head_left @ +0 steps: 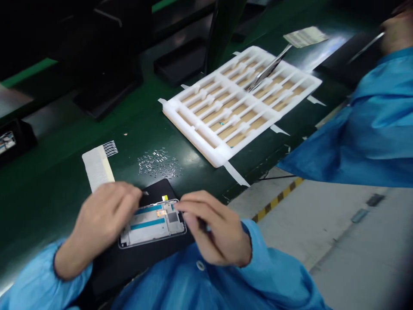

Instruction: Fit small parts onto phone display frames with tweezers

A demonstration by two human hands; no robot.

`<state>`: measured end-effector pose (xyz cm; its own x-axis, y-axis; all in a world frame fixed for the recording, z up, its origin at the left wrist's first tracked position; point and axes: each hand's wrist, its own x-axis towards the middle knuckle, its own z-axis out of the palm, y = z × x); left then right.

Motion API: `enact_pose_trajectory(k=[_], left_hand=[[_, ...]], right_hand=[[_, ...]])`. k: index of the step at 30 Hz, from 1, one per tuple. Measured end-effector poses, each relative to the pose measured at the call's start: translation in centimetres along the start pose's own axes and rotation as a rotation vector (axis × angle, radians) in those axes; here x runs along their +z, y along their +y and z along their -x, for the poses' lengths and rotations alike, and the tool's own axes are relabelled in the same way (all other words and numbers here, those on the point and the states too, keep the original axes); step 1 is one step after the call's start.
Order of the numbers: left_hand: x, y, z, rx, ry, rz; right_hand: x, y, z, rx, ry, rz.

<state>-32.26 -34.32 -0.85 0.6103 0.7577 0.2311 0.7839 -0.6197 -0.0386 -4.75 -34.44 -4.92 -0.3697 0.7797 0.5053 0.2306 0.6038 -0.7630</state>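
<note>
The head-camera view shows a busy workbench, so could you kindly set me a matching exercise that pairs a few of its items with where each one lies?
Items:
1. metal tweezers
2. silver-and-blue phone frame
3. tiny shiny metal pieces
4. white tray

Places:
A. Scattered loose on the green bench mat
B. On a black pad, between the left hand and right hand
C. Taped down at its edges on the mat
D. Lying across the tray's ribs

Pairs: 1-D, 2-B, 3-A, 4-C

Phone frame point(152, 224) sitting on its mat point(158, 191); just ahead of the frame, loose metal clips point(158, 163); ahead-left, a label strip point(98, 165); farther ahead-right, a foam tray point(190, 137), tweezers point(267, 69) lying on it!
</note>
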Motion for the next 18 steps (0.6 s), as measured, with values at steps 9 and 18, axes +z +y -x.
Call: enact_pose_trajectory(k=[9, 18], left_hand=[[-0.1, 4.9, 1.8, 0.135, 0.105, 0.223], [1.2, 3.4, 3.9, -0.069, -0.001, 0.164]], right_hand=[[1.2, -1.2, 0.5, -0.170, -0.303, 0.295], [1.4, 2.2, -0.2, -0.158, -0.250, 0.434]])
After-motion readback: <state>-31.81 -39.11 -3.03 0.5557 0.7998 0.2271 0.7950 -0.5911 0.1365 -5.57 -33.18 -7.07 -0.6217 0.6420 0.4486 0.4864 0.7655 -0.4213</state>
